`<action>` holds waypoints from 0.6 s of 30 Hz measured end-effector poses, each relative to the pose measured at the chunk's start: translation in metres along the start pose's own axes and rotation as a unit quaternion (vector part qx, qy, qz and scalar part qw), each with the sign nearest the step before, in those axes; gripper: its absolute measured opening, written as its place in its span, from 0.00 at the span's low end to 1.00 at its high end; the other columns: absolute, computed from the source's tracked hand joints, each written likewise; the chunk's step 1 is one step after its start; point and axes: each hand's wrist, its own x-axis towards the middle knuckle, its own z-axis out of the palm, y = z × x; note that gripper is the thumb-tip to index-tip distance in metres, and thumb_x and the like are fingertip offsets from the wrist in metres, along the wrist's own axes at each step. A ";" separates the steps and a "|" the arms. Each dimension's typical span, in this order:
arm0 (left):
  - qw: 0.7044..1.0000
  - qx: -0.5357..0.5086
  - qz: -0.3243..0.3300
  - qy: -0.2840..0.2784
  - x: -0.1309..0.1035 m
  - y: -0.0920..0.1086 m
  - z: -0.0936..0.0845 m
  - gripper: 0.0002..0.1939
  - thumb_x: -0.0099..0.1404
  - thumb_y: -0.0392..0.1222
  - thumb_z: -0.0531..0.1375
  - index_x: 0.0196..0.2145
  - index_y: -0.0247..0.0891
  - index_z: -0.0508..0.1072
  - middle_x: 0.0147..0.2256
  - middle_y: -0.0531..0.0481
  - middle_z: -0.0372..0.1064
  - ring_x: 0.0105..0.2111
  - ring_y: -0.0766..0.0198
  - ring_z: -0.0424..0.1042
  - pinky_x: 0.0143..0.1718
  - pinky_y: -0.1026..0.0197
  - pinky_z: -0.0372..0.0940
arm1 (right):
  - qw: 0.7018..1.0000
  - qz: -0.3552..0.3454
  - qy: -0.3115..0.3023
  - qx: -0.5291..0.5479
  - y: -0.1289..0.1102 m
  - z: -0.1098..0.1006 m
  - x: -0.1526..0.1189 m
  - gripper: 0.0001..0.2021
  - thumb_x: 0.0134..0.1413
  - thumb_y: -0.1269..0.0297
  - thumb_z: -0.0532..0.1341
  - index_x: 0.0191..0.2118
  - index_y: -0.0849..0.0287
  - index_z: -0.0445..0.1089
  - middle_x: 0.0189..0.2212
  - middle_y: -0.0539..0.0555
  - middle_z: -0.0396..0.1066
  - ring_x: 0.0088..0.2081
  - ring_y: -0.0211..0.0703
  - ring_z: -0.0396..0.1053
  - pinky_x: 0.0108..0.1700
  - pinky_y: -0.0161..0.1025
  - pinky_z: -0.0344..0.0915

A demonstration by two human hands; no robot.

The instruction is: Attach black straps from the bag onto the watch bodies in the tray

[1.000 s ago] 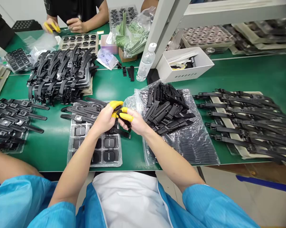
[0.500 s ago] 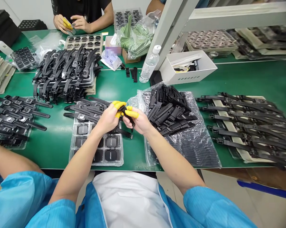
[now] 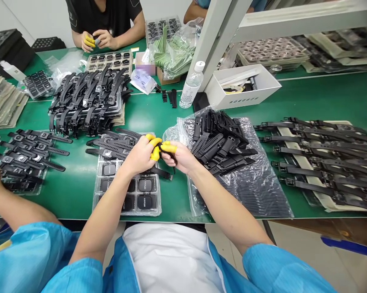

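Note:
My left hand (image 3: 142, 155) and my right hand (image 3: 181, 156), both with yellow finger cots, meet over the tray's right side. Both are closed on a black watch strap (image 3: 173, 163), whose loose end hangs below my right fingers. Most of it is hidden, so I cannot tell whether a watch body is attached. Just below lies another strap end with a buckle (image 3: 165, 173). Under my left forearm is a clear plastic tray (image 3: 159, 203) of square black watch bodies (image 3: 145, 202). Strapped watches (image 3: 114, 147) lie across its far part.
A heap of black straps (image 3: 217, 142) lies on a clear plastic bag (image 3: 256, 195) to the right. Strapped watches on trays (image 3: 324, 162) stand far right, others (image 3: 88, 97) at back left. A water bottle (image 3: 191, 87) and white box (image 3: 244, 87) stand behind. Co-workers sit left and opposite.
The view has shifted slightly. My left fingers have curled further around the strap, and my hands stay close together. The person opposite has shifted their hands a little.

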 end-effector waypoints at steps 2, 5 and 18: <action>1.000 0.008 -0.004 -0.009 -0.001 -0.001 0.000 0.21 0.71 0.36 0.54 0.59 0.35 0.71 0.53 0.37 0.69 0.56 0.48 0.68 0.60 0.45 0.68 | 1.000 0.002 0.003 -0.011 0.001 0.000 0.000 0.19 0.50 0.54 0.73 0.31 0.56 0.62 0.17 0.43 0.62 0.16 0.28 0.48 0.17 0.29 0.42; 1.000 -0.017 -0.007 -0.015 -0.002 -0.001 -0.002 0.20 0.73 0.35 0.51 0.58 0.34 0.71 0.52 0.37 0.70 0.56 0.50 0.70 0.61 0.47 0.68 | 1.000 -0.003 0.006 -0.023 0.001 0.002 -0.001 0.20 0.50 0.53 0.74 0.31 0.56 0.63 0.17 0.43 0.62 0.16 0.29 0.50 0.17 0.29 0.43; 0.964 -0.209 -0.094 0.138 -0.002 -0.001 0.005 0.12 0.70 0.42 0.64 0.49 0.39 0.74 0.46 0.44 0.77 0.45 0.57 0.78 0.48 0.56 0.73 | 0.992 -0.102 0.021 -0.072 0.002 0.004 -0.001 0.26 0.51 0.39 0.72 0.37 0.56 0.66 0.20 0.43 0.64 0.17 0.32 0.58 0.19 0.31 0.54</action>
